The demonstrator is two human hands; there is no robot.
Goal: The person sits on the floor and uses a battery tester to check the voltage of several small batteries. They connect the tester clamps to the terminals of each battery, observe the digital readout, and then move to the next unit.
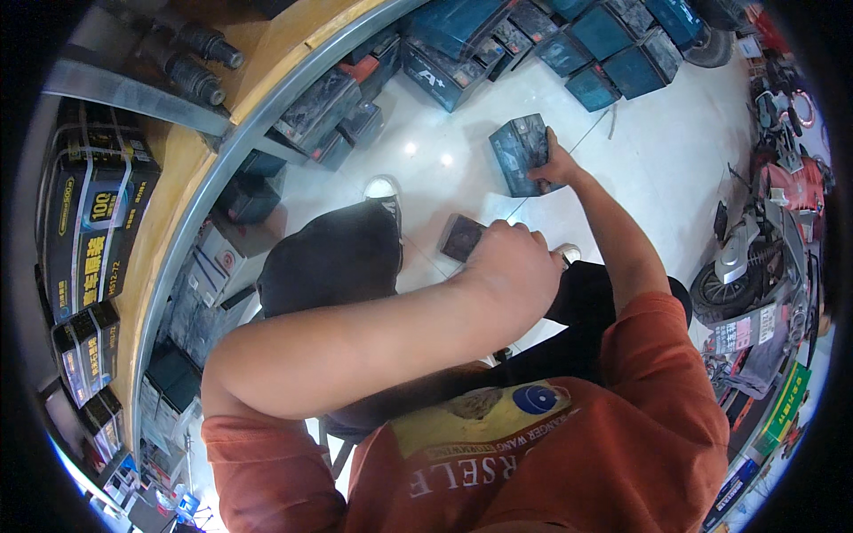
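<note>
Glossy pale tiled floor (675, 151), lit by bright reflections, spreads under the whole work area. Long wooden shelf with a grey metal edge (182, 169) runs down the left side, bowed by the lens. Wearer in an orange-red printed T-shirt (613, 453) and black trousers, knees apart, seen from above. Dark teal-blue box-shaped blocks (613, 40) crowd the floor at top, some scuffed and dusty. On the shelf, a black carton with yellow print and white straps (93, 222). Far right, a black-tyred spoked wheel (729, 289) among assorted vehicle parts. Ahead of the wearer, right of centre, a dusty blue-grey rectangular block (515, 153), tilted; right hand (560, 167) closed on its right side, thumb across the near face, fingers around the side. Whether its base touches the floor: cannot tell. Nearer, a smaller-looking dark brownish block (462, 238), partly behind the left hand (511, 269). Left fingers curled inward, back of hand to camera; contents of that grip, and any contact with the block, hidden. Smallest noted: a white-toed black shoe (382, 188), by the left knee.
</note>
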